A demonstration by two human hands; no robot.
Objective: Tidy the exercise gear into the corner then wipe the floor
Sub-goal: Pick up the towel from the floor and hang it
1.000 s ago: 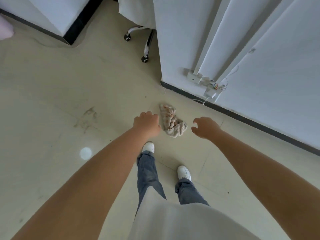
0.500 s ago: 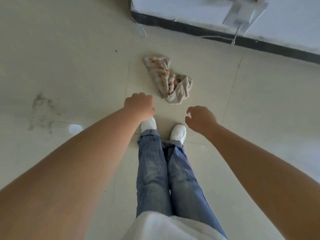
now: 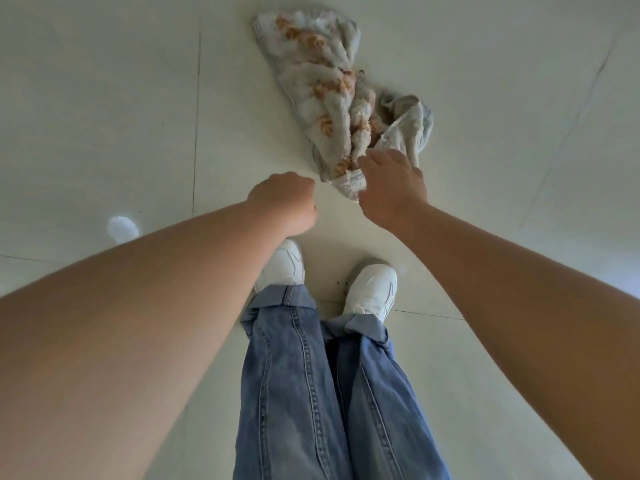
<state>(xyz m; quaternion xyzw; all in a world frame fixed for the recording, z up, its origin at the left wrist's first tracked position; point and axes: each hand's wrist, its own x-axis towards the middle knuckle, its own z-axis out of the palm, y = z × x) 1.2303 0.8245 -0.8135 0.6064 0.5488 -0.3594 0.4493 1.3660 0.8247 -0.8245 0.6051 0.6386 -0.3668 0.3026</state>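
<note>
A crumpled grey-white cloth (image 3: pixel 332 95) with orange-brown patches lies on the pale tiled floor (image 3: pixel 104 98) just ahead of my feet. My right hand (image 3: pixel 391 188) is down on the cloth's near end, and that corner sits between its thumb and curled fingers. The fingertips are hidden under the hand. My left hand (image 3: pixel 284 202) hovers beside it, to the left of the cloth, curled into a fist and holding nothing. No exercise gear is in view.
My white shoes (image 3: pixel 372 292) and blue jeans (image 3: pixel 311 393) fill the lower middle of the view. A bright light spot (image 3: pixel 121 228) shows on the floor at the left. Tile seams run across the floor.
I have bent lower, so the cloth looms much larger and the wall has left the view. My right hand moved forward onto the cloth's near end. The left hand stays curled.
</note>
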